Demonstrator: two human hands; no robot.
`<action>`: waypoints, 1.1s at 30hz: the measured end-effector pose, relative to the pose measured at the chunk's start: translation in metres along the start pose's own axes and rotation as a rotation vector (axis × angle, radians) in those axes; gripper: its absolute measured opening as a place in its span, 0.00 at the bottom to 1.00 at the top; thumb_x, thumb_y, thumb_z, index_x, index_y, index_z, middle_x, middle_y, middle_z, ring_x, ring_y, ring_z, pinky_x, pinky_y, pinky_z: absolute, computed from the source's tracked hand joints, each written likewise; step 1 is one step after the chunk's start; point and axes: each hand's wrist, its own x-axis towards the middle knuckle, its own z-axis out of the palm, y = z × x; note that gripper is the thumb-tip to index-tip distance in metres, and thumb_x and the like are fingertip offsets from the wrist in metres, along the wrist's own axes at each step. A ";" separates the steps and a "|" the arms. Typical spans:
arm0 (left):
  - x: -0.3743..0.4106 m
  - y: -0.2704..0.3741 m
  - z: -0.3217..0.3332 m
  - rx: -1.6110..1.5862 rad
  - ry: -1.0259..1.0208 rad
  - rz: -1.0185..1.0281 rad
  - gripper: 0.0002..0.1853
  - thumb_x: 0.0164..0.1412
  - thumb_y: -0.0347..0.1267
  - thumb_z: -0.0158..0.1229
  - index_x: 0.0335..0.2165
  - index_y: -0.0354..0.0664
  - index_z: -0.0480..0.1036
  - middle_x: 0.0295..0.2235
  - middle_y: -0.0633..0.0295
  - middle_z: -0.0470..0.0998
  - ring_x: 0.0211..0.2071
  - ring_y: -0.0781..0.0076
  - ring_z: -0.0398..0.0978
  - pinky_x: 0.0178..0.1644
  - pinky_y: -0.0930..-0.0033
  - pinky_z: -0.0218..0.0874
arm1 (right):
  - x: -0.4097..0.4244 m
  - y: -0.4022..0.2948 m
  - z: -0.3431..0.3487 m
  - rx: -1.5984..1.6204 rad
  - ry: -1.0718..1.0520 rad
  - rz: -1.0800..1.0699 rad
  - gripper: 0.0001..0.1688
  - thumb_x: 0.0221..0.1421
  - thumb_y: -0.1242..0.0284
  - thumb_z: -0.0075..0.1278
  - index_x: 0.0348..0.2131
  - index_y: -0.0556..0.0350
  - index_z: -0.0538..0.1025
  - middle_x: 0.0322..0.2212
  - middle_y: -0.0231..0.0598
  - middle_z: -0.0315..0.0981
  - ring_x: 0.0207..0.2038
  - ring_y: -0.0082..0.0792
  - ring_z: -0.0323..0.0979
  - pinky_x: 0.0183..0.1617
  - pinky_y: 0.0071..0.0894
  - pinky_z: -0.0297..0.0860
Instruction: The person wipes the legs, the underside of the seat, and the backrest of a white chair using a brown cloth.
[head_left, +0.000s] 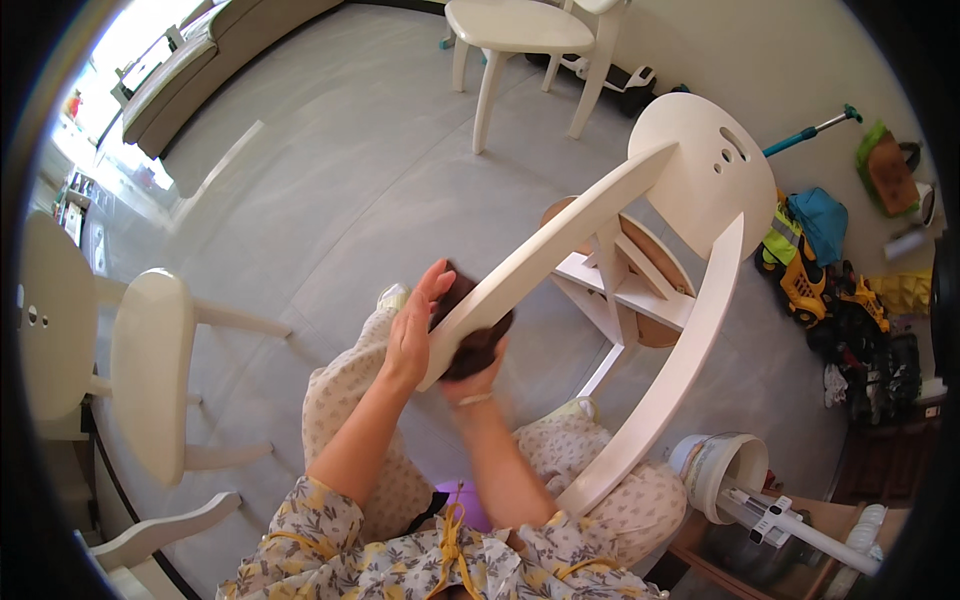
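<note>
A white wooden chair (701, 176) is tipped over before me, its oval backrest with cut-out holes away from me. One of its long curved legs (540, 240) slants toward my lap. A dark brown cloth (472, 352) wraps around this leg near its end. My left hand (411, 330) lies along the leg's left side, fingers extended and pressing the cloth to the wood. From the right and below, my right hand (476, 382) grips the cloth, its fingers partly hidden by it. The other curved leg (667, 397) rests near my right thigh.
White chairs stand at the left (150, 375) and at the back (525, 26). A white bucket (724, 472) sits at my right, beside a white-handled tool (780, 521). Toy trucks (802, 292) line the right wall. A sofa (195, 67) is at the far left.
</note>
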 end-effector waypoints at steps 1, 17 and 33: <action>-0.001 -0.005 -0.002 -0.016 0.018 0.018 0.32 0.68 0.50 0.26 0.60 0.42 0.57 0.54 0.48 0.67 0.58 0.60 0.61 0.62 0.59 0.44 | -0.020 0.019 0.010 -0.062 0.164 0.019 0.37 0.58 0.47 0.37 0.61 0.43 0.58 0.57 0.32 0.60 0.58 0.34 0.60 0.60 0.37 0.59; 0.013 -0.018 -0.033 -0.807 -0.373 -0.521 0.51 0.55 0.70 0.22 0.61 0.42 0.53 0.57 0.46 0.61 0.58 0.54 0.59 0.62 0.55 0.50 | -0.003 -0.031 0.048 -1.906 0.196 -0.800 0.20 0.50 0.69 0.57 0.40 0.60 0.70 0.44 0.57 0.57 0.46 0.55 0.60 0.51 0.49 0.61; 0.003 -0.018 -0.036 -0.608 -0.213 -0.717 0.43 0.64 0.61 0.20 0.57 0.40 0.61 0.53 0.56 0.69 0.52 0.64 0.67 0.58 0.61 0.57 | -0.057 -0.012 0.020 -2.088 -0.177 -0.736 0.21 0.48 0.71 0.58 0.42 0.59 0.71 0.42 0.56 0.61 0.44 0.57 0.65 0.47 0.48 0.65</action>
